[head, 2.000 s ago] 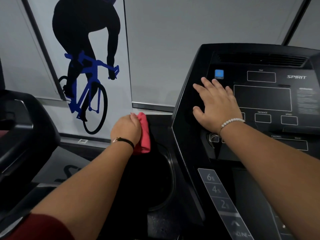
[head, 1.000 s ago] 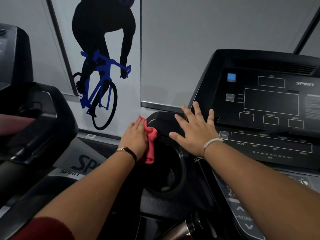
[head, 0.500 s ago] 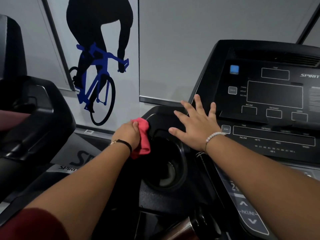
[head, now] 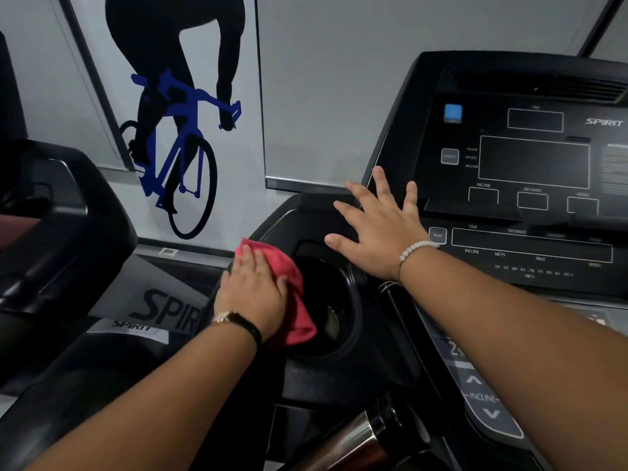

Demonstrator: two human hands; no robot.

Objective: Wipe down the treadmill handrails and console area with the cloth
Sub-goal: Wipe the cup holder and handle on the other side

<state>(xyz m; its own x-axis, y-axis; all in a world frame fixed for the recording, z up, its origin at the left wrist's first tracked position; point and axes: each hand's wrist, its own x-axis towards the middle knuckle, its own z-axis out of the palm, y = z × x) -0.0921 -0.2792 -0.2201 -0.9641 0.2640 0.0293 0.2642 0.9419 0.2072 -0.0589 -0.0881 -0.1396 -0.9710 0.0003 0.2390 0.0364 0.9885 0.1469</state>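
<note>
Left hand [head: 253, 287]: flat, fingers together, pressing the cloth [head: 294, 294] onto the left rim of the cupholder [head: 346, 300]; cloth lies under the palm, spilling out right and near. Right hand [head: 377, 232]: open, fingers spread, holding nothing, resting on the console [head: 530, 164] edge, right of the cloth.
</note>
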